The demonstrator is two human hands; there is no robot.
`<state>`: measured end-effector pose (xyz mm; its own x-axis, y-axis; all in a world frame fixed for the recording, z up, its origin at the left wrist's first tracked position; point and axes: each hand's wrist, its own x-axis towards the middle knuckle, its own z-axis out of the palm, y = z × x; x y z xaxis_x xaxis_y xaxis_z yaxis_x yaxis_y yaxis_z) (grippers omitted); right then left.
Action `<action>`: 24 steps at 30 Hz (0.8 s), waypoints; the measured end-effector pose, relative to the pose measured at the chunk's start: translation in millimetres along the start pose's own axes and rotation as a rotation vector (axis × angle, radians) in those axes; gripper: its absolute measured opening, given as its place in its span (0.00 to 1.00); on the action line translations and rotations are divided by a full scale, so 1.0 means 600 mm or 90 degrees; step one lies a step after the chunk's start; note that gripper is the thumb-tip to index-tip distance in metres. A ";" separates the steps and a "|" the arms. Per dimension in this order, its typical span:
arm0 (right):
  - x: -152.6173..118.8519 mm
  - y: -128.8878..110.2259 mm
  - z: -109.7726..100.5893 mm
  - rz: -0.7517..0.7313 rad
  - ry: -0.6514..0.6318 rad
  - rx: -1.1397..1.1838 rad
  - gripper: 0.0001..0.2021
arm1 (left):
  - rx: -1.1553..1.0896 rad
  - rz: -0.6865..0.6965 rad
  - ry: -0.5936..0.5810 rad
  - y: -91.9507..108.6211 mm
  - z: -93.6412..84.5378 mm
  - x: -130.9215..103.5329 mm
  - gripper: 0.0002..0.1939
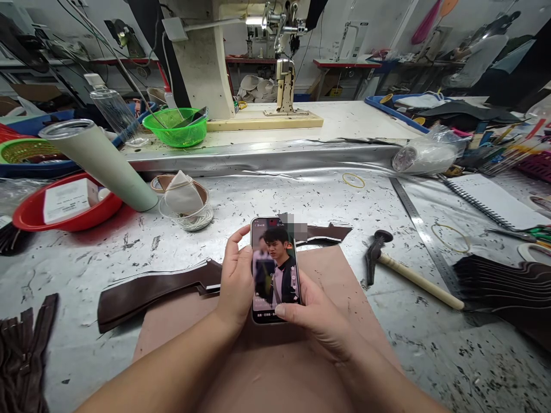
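Observation:
Between my two hands is a smartphone (274, 269), held upright with a video picture lit on its screen. My left hand (236, 281) grips its left edge, thumb along the side. My right hand (318, 310) holds the lower right edge, the thumb lying over the bottom of the screen. Beneath them a flat pinkish-brown sheet (267, 373) covers the near table. A dark brown leather piece (159, 292) lies left of my left hand, partly on the sheet. Another dark leather piece (327, 233) shows behind the phone, partly hidden by it.
A hammer (417, 281) and a steel ruler (424, 232) lie at right, near stacked dark leather strips (503, 292). A red bowl (69, 223), a leaning pale tumbler (103, 166) and a cord coil (193, 221) stand at left. Behind rises a sewing machine (202, 63).

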<state>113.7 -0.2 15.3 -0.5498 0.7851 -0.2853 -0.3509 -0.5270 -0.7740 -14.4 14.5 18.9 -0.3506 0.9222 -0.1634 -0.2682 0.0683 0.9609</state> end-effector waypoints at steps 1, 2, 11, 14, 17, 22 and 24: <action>0.000 0.000 0.000 -0.002 0.000 0.002 0.28 | -0.004 0.002 -0.002 0.000 0.000 0.000 0.17; 0.001 -0.001 0.001 -0.005 -0.001 0.004 0.28 | -0.007 0.004 -0.003 0.000 0.000 0.000 0.17; 0.002 0.002 -0.001 -0.004 -0.010 0.014 0.28 | -0.019 0.006 -0.008 -0.006 -0.001 0.001 0.20; 0.002 0.003 -0.002 -0.001 -0.007 0.011 0.28 | -0.011 0.001 -0.005 -0.003 -0.001 0.001 0.19; 0.002 0.004 -0.002 0.001 -0.009 0.009 0.29 | 0.005 0.002 -0.001 0.000 0.000 0.000 0.18; -0.001 -0.001 0.000 0.009 0.009 -0.003 0.27 | 0.018 -0.003 0.002 -0.001 -0.001 -0.001 0.18; -0.002 -0.002 0.002 0.008 0.010 -0.002 0.27 | 0.019 0.010 0.003 -0.004 -0.002 0.000 0.17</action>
<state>113.8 -0.8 17.6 -0.5416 0.7838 -0.3040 -0.3412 -0.5354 -0.7726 -14.7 14.0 16.5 -0.3585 0.9215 -0.1493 -0.2360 0.0653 0.9696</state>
